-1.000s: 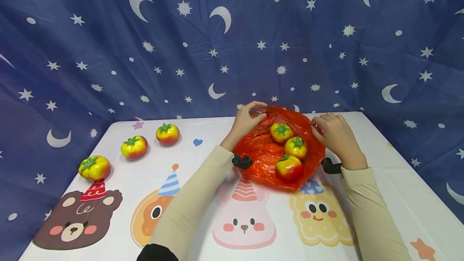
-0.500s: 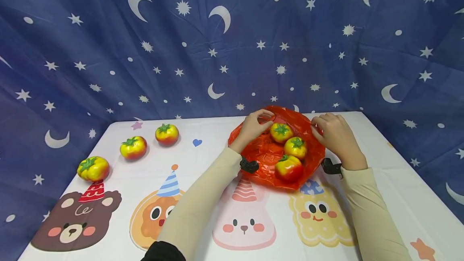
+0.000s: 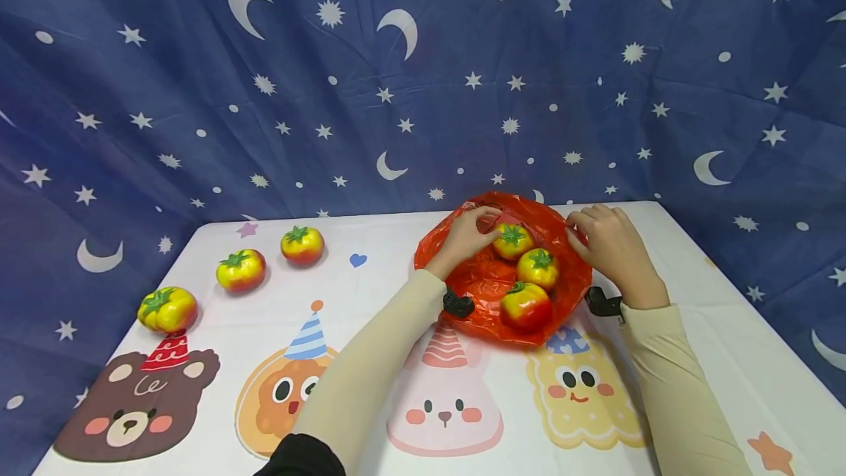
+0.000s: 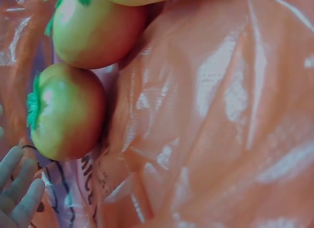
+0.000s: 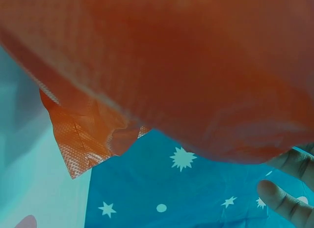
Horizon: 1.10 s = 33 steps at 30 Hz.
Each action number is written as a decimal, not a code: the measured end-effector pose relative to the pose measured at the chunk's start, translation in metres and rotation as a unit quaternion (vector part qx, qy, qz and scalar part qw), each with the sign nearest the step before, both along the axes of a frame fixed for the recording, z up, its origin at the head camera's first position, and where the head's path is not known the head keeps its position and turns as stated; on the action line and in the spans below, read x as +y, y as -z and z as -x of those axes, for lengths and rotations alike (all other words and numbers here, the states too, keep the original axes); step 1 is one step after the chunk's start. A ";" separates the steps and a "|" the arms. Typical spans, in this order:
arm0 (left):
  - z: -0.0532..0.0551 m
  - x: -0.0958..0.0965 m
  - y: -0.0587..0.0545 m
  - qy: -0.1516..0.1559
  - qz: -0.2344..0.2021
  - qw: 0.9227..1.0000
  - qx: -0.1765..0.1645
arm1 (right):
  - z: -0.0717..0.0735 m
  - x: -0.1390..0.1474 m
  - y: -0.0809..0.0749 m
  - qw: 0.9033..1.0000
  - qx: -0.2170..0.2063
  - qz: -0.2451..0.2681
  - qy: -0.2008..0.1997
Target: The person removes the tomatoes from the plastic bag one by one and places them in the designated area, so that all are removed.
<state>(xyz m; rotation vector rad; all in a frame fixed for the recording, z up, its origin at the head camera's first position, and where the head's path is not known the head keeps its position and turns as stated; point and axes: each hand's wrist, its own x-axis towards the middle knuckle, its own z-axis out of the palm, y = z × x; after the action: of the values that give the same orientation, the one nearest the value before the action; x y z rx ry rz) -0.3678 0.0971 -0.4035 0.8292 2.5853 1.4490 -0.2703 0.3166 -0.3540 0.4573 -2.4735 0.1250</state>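
- We hold our left hand (image 3: 465, 241), fingers relaxed, just beside the rear fruit (image 3: 513, 243).
- Our right hand (image 3: 609, 247) grips the red bag (image 3: 484, 298).
- Two more fruits (image 3: 526, 307) lie inside.

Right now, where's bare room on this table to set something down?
Between the rear loose fruit and the red bag, around the printed blue heart; also right of the right sleeve, by the printed orange star. It's crowded inside the bag, with three fruits near the left hand.
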 end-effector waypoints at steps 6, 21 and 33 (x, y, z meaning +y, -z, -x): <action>-0.001 0.004 0.005 -0.007 -0.009 0.999 -0.033 | 0.000 -0.001 0.000 1.000 -0.002 -0.001 0.001; 0.003 0.014 0.007 -0.050 -0.159 0.940 -0.299 | 0.001 -0.001 0.001 1.000 -0.010 -0.002 0.003; 0.005 0.019 0.004 -0.053 -0.139 0.917 -0.369 | 0.001 -0.001 0.002 1.000 -0.015 -0.001 0.008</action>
<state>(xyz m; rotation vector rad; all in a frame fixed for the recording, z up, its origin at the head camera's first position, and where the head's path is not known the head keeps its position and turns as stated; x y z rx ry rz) -0.3731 0.1157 -0.4071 0.0897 1.8995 1.7437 -0.2708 0.3157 -0.3557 0.4398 -2.5073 0.1233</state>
